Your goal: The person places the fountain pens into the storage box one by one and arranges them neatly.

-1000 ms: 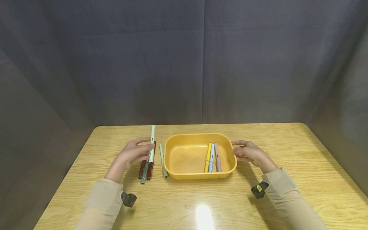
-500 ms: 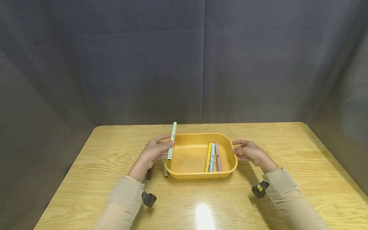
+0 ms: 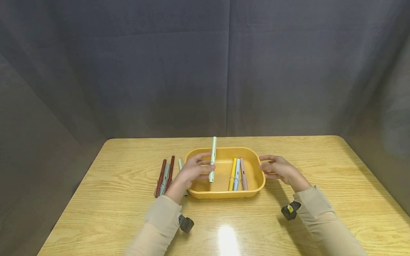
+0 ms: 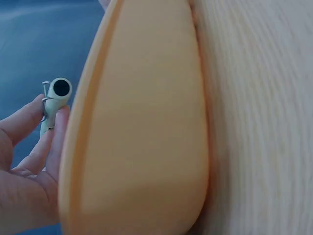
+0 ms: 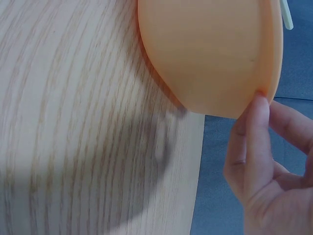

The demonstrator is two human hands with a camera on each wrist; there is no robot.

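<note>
My left hand (image 3: 191, 171) pinches a pale mint pen (image 3: 213, 158) upright, slightly tilted, over the left half of a yellow tray (image 3: 221, 195). In the left wrist view the pen's dark round end (image 4: 61, 88) and wire clip show above the fingers. At the tray's right end, my right hand (image 3: 282, 171) holds the rim between thumb and fingers; the right wrist view shows the fingertips (image 5: 260, 100) at that corner. A yellow pen (image 3: 232, 172), a light blue pen (image 3: 237, 173) and a pink pen (image 3: 243, 174) lie side by side in the tray's right half.
Left of the tray lie dark red pens (image 3: 161, 177) with a grey-green pen (image 3: 164, 179) between them. A sage green pen (image 3: 180, 163) lies against the tray's left side, partly hidden by my left hand. A dark curtain (image 3: 160, 89) hangs behind the wooden table (image 3: 243, 224).
My left hand has carried the mint pen rightward from above the loose pens to over the tray. Those pens show again from behind the arm. My right hand stays at the tray's rim.
</note>
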